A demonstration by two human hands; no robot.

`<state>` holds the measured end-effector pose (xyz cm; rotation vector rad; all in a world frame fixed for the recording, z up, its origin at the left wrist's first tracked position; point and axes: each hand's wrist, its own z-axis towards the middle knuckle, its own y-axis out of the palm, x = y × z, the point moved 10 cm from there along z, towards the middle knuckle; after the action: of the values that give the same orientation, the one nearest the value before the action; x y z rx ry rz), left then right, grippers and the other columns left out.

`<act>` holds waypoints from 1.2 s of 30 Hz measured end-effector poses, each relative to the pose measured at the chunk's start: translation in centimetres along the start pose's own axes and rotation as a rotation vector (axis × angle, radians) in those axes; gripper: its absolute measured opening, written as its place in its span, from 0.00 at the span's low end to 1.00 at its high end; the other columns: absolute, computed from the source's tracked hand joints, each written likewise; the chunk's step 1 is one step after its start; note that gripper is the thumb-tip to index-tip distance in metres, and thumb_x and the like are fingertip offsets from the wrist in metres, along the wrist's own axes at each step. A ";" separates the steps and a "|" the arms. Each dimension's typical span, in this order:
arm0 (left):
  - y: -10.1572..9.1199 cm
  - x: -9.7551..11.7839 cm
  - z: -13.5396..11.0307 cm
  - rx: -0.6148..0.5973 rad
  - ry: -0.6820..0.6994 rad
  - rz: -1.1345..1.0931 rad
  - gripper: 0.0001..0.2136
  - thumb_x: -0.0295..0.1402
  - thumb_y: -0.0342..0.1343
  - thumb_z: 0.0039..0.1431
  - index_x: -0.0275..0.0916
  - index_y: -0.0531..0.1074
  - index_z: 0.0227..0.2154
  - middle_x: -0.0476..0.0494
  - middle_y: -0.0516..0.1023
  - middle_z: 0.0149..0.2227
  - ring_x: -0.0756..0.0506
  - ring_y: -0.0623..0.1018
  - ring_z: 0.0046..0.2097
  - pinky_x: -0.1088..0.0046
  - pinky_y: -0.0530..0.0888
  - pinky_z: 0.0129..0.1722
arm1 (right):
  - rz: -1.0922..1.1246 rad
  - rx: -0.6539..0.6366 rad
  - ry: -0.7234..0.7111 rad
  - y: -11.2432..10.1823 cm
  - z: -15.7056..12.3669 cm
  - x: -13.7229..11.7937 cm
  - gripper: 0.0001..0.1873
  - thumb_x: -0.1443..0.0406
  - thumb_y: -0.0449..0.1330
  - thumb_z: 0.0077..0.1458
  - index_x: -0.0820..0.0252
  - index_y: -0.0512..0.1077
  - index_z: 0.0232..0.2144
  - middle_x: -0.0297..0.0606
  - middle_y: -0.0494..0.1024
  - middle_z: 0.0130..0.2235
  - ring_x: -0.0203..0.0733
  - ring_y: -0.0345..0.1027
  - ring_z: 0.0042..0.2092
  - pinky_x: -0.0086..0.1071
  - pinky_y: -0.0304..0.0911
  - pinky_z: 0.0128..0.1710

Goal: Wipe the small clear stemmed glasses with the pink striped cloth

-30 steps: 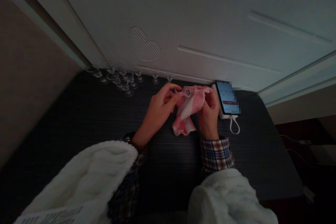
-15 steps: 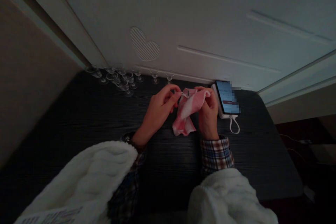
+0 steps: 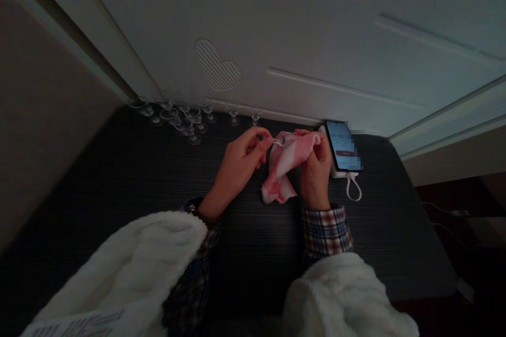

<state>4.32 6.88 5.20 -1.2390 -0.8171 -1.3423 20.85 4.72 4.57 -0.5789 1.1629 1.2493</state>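
Observation:
Over the dark table, my left hand (image 3: 245,160) pinches a small stemmed glass (image 3: 279,140) by its foot end, with the glass lying sideways toward the right. A pink and white cloth (image 3: 285,160) is bunched in my right hand (image 3: 316,171), whose fingers are closed on it. The cloth covers most of the glass bowl, and its loose end hangs down between my hands. How far the cloth reaches inside the bowl is hidden.
Several small stemmed glasses (image 3: 185,121) stand at the back left of the dark table (image 3: 253,253). A lit phone (image 3: 340,145) leans on a white block with a cable loop (image 3: 353,189) right of my right hand. Behind rises a white panel (image 3: 284,26) with a heart relief.
My right hand and the cloth have shifted slightly to the right. My left hand stays nearly in place on the glass.

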 end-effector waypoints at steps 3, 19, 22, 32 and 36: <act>0.1 0.0 0.0 -0.014 0.000 0.009 0.12 0.42 0.51 0.60 0.40 0.70 0.37 0.53 0.67 0.20 0.53 0.66 0.21 0.80 0.62 0.20 | -0.021 0.018 0.003 -0.3 0.1 0.1 0.07 0.62 0.57 0.53 0.55 0.67 0.37 0.35 0.74 0.43 0.37 0.69 0.44 0.36 0.64 0.49; 0.4 0.2 0.0 -0.046 0.001 0.030 0.11 0.42 0.51 0.59 0.39 0.70 0.36 0.53 0.66 0.20 0.53 0.66 0.22 0.79 0.62 0.21 | -0.021 0.043 0.013 -0.9 0.3 1.2 0.07 0.62 0.57 0.53 0.55 0.67 0.36 0.33 0.72 0.40 0.36 0.68 0.43 0.35 0.63 0.49; 0.3 0.2 -0.1 -0.045 0.003 0.043 0.11 0.42 0.51 0.59 0.40 0.70 0.36 0.53 0.66 0.20 0.53 0.66 0.22 0.79 0.62 0.21 | -0.057 0.039 0.040 -1.0 0.3 1.6 0.07 0.62 0.58 0.52 0.55 0.67 0.35 0.33 0.72 0.38 0.36 0.67 0.41 0.34 0.64 0.46; 0.3 0.4 -0.1 -0.040 0.026 0.065 0.11 0.41 0.51 0.59 0.40 0.70 0.36 0.53 0.66 0.20 0.52 0.66 0.22 0.78 0.62 0.22 | -0.067 0.057 0.126 -1.2 0.3 2.5 0.08 0.61 0.58 0.51 0.57 0.68 0.34 0.33 0.73 0.36 0.36 0.66 0.38 0.33 0.64 0.42; 0.3 0.3 -0.1 -0.035 0.023 0.073 0.11 0.42 0.51 0.59 0.40 0.70 0.37 0.53 0.66 0.20 0.53 0.66 0.22 0.79 0.62 0.22 | -0.071 -0.019 0.139 -0.5 0.1 2.4 0.07 0.60 0.57 0.52 0.58 0.69 0.32 0.31 0.72 0.33 0.34 0.64 0.35 0.31 0.62 0.39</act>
<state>4.61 6.68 5.47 -1.2669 -0.7286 -1.3143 21.12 5.70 2.35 -0.7246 1.2366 1.1750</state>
